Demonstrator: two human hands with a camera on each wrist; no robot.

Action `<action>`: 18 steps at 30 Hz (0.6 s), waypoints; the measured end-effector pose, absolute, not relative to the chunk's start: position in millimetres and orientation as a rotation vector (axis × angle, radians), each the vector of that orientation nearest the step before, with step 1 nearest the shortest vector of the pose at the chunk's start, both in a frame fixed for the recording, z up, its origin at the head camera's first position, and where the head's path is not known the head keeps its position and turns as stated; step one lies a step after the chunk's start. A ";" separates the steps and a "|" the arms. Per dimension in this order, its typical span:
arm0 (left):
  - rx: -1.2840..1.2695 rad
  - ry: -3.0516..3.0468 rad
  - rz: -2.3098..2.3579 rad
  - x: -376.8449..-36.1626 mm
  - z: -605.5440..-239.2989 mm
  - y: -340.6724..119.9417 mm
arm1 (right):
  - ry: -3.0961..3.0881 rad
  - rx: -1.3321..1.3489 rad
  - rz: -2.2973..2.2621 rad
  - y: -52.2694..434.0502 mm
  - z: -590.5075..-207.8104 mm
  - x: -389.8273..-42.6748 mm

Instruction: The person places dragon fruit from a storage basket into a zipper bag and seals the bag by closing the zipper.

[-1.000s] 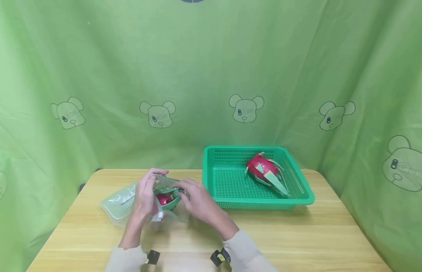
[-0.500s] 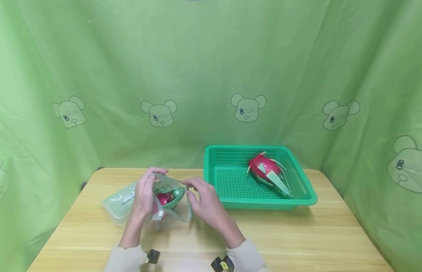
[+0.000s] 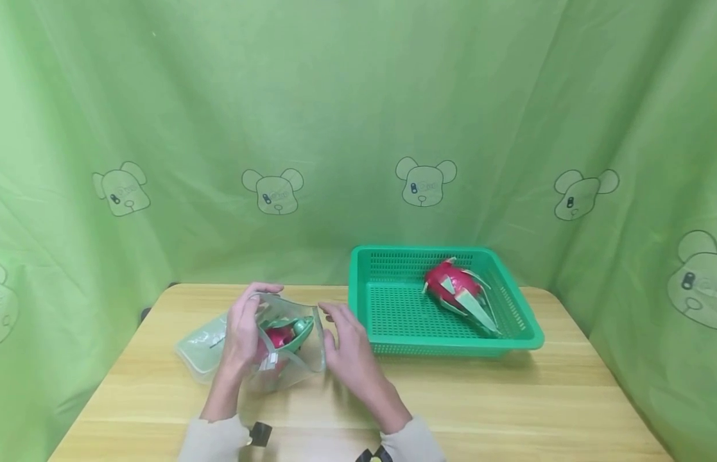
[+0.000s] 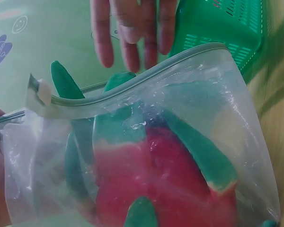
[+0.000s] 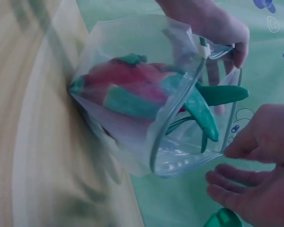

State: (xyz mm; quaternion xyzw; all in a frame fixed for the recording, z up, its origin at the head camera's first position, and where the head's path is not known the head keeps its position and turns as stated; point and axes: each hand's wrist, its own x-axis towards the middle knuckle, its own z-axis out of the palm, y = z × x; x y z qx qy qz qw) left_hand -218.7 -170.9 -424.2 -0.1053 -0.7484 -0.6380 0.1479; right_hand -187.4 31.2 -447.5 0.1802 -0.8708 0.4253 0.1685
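Observation:
A clear zip bag [image 3: 291, 359] stands open on the wooden table [image 3: 508, 398], with a red dragon fruit [image 3: 277, 335] with green scales inside it. My left hand [image 3: 245, 324] pinches the bag's rim near the white slider [image 5: 202, 47]. My right hand [image 3: 342, 335] hovers just right of the bag's mouth, fingers straight and spread, holding nothing. The left wrist view shows the fruit [image 4: 165, 175] through the plastic and my right fingers [image 4: 132, 28] beyond the zip edge. In the right wrist view the bag [image 5: 109, 127] tilts and green scales stick out of its mouth.
A green plastic basket [image 3: 393, 308] sits at the right rear of the table, holding a second dragon fruit [image 3: 456, 287]. A flat clear bag [image 3: 199, 343] lies on the table left of my left hand. Green cloth hangs behind and at both sides.
My right hand has let go at the bag's mouth and drawn back to the right with its fingers opening. The left hand keeps its hold on the rim.

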 end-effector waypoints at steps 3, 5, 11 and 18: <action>-0.294 -2.137 -1.870 -219.0 -423.0 -171.2 | -2.510 0.482 1.222 30.3 -450.8 -187.1; -0.297 -2.129 -1.878 -219.3 -422.4 -171.1 | -2.537 0.466 1.225 29.4 -453.1 -187.5; -0.318 -2.118 -1.858 -220.4 -422.1 -171.2 | -2.682 0.411 1.278 27.8 -457.6 -188.5; -0.321 -2.130 -1.857 -219.6 -423.1 -171.6 | -2.761 0.392 1.376 28.3 -462.6 -187.9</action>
